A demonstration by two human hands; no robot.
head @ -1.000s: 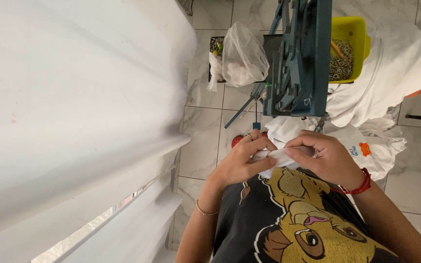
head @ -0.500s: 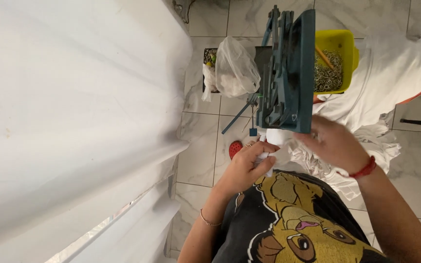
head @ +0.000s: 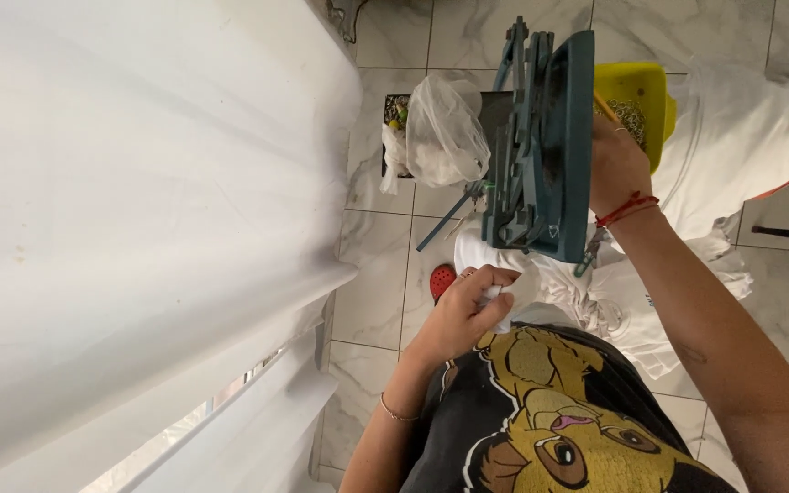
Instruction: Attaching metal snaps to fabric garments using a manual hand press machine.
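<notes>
White cloth, teal metal press

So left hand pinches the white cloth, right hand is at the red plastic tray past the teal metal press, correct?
Not quite: the plastic tray is yellow, not red, as the head view shows. The rest stands: left hand pinches the white cloth; right hand reaches past the teal metal press.

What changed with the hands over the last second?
The right hand let go of the white cloth and moved up behind the teal machine, by the yellow tray. The left hand stayed near the waist, its fingers closed on the cloth. The clear plastic bag stayed where it was.
</notes>
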